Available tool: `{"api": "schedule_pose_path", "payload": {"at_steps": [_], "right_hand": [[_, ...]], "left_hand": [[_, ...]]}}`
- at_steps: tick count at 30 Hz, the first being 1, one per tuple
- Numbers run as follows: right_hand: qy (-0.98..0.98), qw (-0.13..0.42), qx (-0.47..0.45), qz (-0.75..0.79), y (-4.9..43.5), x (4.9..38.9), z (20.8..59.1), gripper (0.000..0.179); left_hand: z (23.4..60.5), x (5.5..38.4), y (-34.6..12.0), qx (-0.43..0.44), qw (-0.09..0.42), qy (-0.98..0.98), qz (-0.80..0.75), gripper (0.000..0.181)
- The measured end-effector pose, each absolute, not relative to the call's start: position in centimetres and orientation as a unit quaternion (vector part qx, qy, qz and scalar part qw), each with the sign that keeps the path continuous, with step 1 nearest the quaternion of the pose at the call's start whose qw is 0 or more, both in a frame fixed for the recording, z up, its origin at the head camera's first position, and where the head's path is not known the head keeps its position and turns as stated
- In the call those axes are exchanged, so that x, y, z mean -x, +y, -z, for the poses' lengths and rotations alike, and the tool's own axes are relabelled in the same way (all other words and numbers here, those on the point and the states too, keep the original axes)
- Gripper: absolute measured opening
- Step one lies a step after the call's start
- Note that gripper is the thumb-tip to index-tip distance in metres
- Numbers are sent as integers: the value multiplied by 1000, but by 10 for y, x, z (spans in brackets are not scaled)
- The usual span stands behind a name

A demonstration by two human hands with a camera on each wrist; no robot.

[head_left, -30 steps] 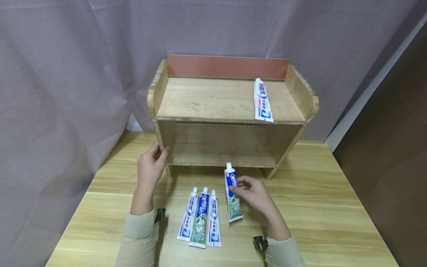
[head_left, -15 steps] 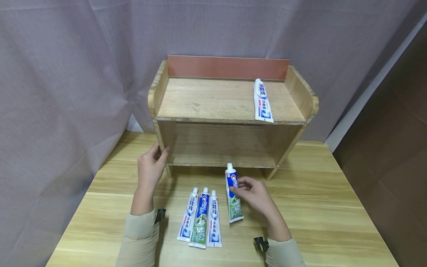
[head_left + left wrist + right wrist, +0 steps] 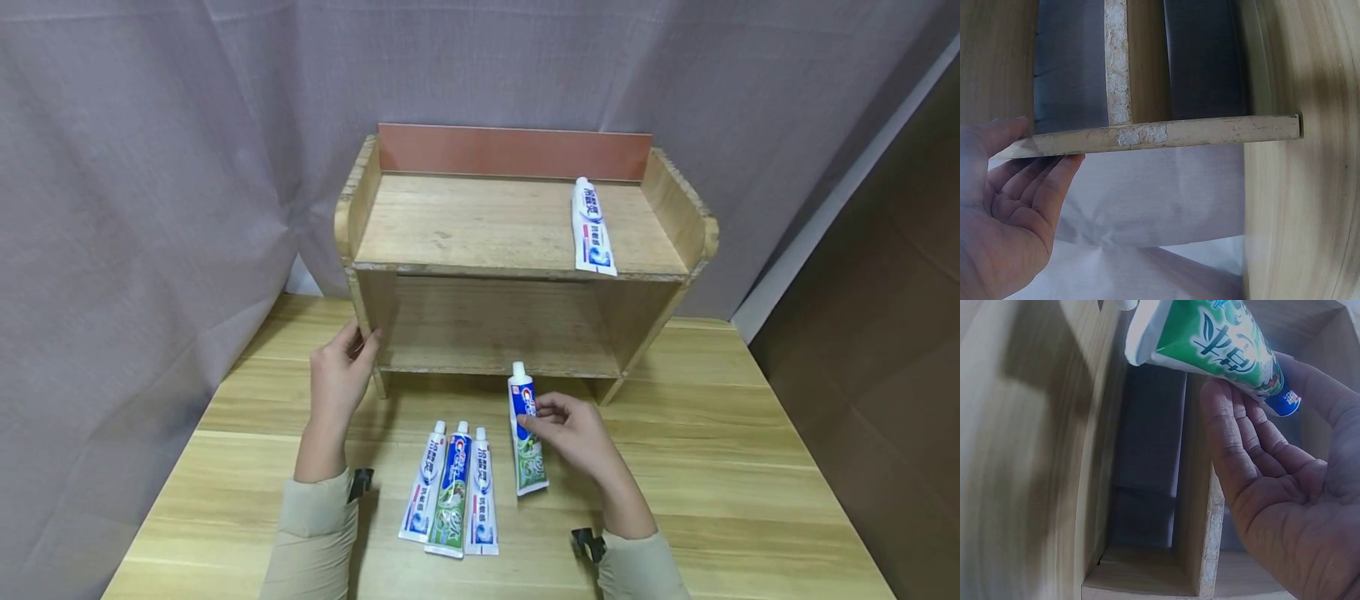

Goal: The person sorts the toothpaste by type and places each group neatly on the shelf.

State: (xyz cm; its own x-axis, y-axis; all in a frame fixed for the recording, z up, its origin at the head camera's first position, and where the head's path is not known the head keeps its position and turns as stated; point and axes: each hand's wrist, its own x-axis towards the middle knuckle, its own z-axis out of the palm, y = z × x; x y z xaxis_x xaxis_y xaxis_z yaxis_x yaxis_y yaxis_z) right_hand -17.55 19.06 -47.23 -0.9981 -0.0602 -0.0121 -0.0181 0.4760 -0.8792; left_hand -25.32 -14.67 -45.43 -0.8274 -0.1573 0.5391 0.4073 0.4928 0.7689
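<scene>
My left hand [image 3: 339, 379] grips the left side panel [image 3: 1210, 130] of a small wooden shelf [image 3: 465, 221], thumb on one face and fingers on the other. In front of the shelf, my right hand [image 3: 576, 435] pinches a blue and green toothpaste tube [image 3: 530, 467] between thumb and fingers. The tube's white cap points up toward the shelf; its flat end [image 3: 1147, 331] shows in the right wrist view. Left of it on the table lie a blue and green tube [image 3: 450, 504] and two white tubes, one on each side. Another white toothpaste tube [image 3: 592, 229] lies on the top shelf.
The shelf has a lower board [image 3: 495, 333] and a reddish back strip [image 3: 513, 152]. It stands on a wood-grain table [image 3: 720, 483]. Grey cloth [image 3: 150, 208] hangs behind and to the left; a dark brown panel [image 3: 885, 275] rises at the right.
My right hand has shifted very slightly to the right, and the toothpaste tube in it has risen a little over the last half second. My left hand stays on the shelf's side panel.
</scene>
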Motion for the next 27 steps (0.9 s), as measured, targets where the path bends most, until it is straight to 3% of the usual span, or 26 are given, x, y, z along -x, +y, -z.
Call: {"api": "schedule_pose_path", "payload": {"at_steps": [27], "right_hand": [[867, 5, 18, 498, 204, 189, 454, 38]], "left_hand": [[453, 252, -146, 76, 276, -817, 500, 24]]}}
